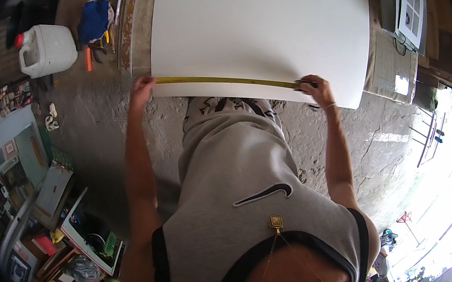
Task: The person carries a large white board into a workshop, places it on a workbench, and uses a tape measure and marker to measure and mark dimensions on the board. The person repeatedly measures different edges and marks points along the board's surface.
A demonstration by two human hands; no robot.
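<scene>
A large white sheet (256, 23) lies flat in front of me. Across its near part runs a yellow tape measure (224, 81), pulled out from left to right. My left hand (143, 90) pinches the tape's end at the sheet's left edge. My right hand (318, 90) grips a dark object at the tape's right end, which looks like the tape's case; my fingers partly hide it. A thin pale band circles my right wrist.
Left of the sheet stand a white jug with a red cap (48, 50) and a blue cloth (94, 20) among pliers and other hand tools. A printed panel (411, 11) leans at the right. Frames and boxes (64, 276) crowd the lower left. The concrete floor (92, 124) is rough.
</scene>
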